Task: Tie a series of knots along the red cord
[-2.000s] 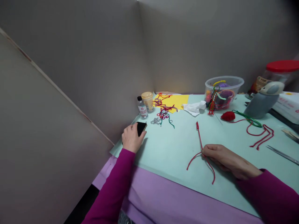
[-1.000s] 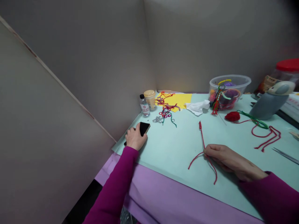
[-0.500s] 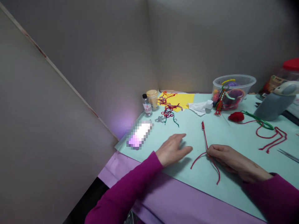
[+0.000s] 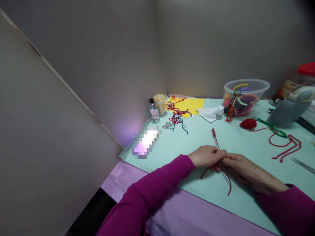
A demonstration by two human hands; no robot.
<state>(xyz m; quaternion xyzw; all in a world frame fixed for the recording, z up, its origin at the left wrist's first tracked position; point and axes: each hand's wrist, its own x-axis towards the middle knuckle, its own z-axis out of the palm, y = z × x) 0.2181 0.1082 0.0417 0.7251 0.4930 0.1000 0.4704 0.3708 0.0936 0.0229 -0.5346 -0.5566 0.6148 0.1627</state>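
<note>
A red cord [image 4: 216, 141] lies on the mint green sheet [image 4: 187, 144], its knotted top pointing away and two loose ends trailing toward me. My left hand [image 4: 207, 155] and my right hand [image 4: 242, 168] meet at the point where the cord splits, fingertips pinched together on it. Both arms wear magenta sleeves. A lit phone [image 4: 145, 142] lies flat on the sheet near the left wall, apart from both hands.
Small bottle [image 4: 154, 110] and a capped jar [image 4: 159, 104] stand in the corner by tangled cords [image 4: 176, 113] and metal rings [image 4: 167, 125]. Further right: tissue [image 4: 210, 113], clear bowl [image 4: 246, 96] of cords, red yarn ball [image 4: 248, 123], grey device [image 4: 287, 106], scissors [image 4: 304, 164].
My left hand let go of the phone, which now lies lit on the sheet, and moved right to join my right hand on the red cord. The right hand stayed put.
</note>
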